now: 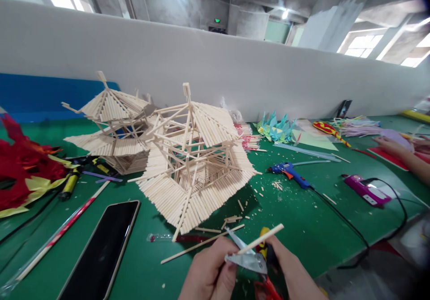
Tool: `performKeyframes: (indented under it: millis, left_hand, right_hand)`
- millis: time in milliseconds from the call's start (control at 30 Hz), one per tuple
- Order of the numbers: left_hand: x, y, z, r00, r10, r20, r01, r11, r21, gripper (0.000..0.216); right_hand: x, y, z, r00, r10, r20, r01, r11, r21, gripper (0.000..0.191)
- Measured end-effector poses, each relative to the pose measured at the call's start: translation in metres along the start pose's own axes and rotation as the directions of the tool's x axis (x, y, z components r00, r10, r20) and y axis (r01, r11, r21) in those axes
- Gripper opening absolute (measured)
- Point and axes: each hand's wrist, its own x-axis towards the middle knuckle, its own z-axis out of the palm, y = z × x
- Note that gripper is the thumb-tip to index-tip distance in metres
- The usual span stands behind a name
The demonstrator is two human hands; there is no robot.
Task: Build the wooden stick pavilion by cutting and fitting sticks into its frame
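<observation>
The green-covered bench (302, 228) fills the lower frame and carries everything. At centre stands the large pale stick-built pavilion model (193, 156), tipped toward the camera so its open framework faces the person; a second, smaller stick pavilion (110, 130) sits just behind it at centre left. A black phone (104, 250) lies flat at lower left, and a blue glue gun (290, 172) rests on its side right of centre.

At the bottom centre, the left hand (208, 275) pinches a thin pale wooden stick (260, 239), fingers closed on its lower end, likely to steady it. Its long axis runs diagonally, free end pointing to the upper right. The right hand (290, 271) is wrapped shut around red-and-yellow-handled grey cutters (250, 259), blades meeting the stick near the left fingers.
</observation>
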Motion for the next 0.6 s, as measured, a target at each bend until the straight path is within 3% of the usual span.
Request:
performKeyframes:
  millis: [233,400,600]
  left_hand:
    - [0.006,0.001,0.008,0.994,-0.106,0.019,0.103,0.986,0.129,0.019]
    - [0.014,0.001,0.001,0.994,-0.091,0.065,0.08,0.985,0.156,0.017]
    - [0.011,-0.008,-0.002,0.996,-0.085,0.042,0.078,0.987,0.144,0.017]
  right_hand:
    - [0.014,0.021,0.016,0.998,-0.062,-0.028,0.062,0.998,0.019,0.026]
    - [0.016,0.033,0.032,0.986,-0.109,-0.129,0.114,0.993,0.028,0.066]
    - [0.016,0.029,0.037,0.991,-0.088,-0.1,0.096,0.993,0.075,0.062]
